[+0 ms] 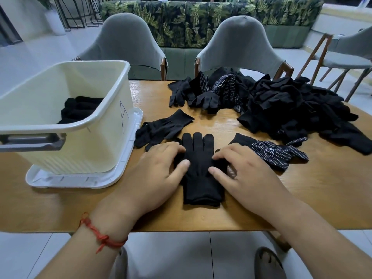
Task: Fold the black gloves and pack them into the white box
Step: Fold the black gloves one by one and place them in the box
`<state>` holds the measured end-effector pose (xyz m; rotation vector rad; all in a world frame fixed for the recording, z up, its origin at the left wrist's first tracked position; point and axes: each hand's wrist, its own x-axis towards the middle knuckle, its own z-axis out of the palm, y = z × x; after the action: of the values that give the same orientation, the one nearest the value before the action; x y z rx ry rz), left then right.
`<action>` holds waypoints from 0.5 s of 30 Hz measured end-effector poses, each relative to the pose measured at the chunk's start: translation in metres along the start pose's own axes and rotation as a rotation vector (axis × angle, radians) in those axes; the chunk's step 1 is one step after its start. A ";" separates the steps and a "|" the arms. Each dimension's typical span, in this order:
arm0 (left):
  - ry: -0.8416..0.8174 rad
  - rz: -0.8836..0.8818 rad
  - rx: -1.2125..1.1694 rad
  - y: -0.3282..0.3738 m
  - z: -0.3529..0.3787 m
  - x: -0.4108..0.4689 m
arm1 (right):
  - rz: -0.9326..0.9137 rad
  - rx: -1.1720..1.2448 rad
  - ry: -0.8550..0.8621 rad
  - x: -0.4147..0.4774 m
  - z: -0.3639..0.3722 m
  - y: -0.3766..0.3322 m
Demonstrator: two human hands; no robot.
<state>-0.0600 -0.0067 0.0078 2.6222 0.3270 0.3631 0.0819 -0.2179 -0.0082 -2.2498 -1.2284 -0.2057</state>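
I note a red cord bracelet [100, 236] on the left wrist, nearest to me. Both hands lie palm-down on the wooden table [302, 208]. The left hand [159, 174] and right hand [247, 174] press on either side of a flat black glove [201, 168], fingers loosely extended and apart, gripping nothing. The glove's cuff points toward me and its fingertips point away. A second layer appears to lie under it; I cannot tell for certain.

Just beside the right hand lies a dotted glove [279, 153], palm print up. To the left of the flat glove, a plain loose glove [163, 127] lies at a slant.

Farther left stands the white box [70, 154], seated on its white lid [80, 182], with a grey handle facing me and the letter A marked on its side. Folded black gloves [80, 109] are visible inside.

Beyond, a large heap of gloves [291, 109] occupies the right of the table, and a smaller heap [211, 91] sits at the far edge.

Two grey chairs [128, 41] stand behind the table, with a leaf-patterned sofa [201, 17] behind them.
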 end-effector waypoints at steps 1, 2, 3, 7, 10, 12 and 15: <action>-0.008 -0.004 0.048 0.002 0.003 0.002 | 0.018 -0.041 -0.020 0.000 0.002 0.001; -0.020 -0.001 0.092 0.003 0.005 0.004 | 0.018 -0.074 -0.040 0.000 0.003 0.002; -0.033 0.003 0.121 0.003 0.007 0.006 | 0.010 -0.097 -0.058 0.000 0.003 0.000; -0.088 -0.005 0.153 0.004 0.009 0.010 | 0.004 -0.159 -0.126 0.005 -0.004 -0.008; -0.105 -0.014 0.134 0.004 0.009 0.011 | 0.046 -0.194 -0.195 0.013 -0.003 -0.010; -0.089 -0.048 0.078 0.002 0.008 0.011 | 0.099 -0.163 -0.222 0.019 -0.001 -0.009; -0.072 -0.084 0.074 0.001 0.010 0.011 | 0.167 -0.156 -0.238 0.028 0.003 -0.007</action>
<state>-0.0460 -0.0085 0.0022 2.6761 0.4317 0.2315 0.0913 -0.1933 0.0032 -2.5573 -1.1682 0.0330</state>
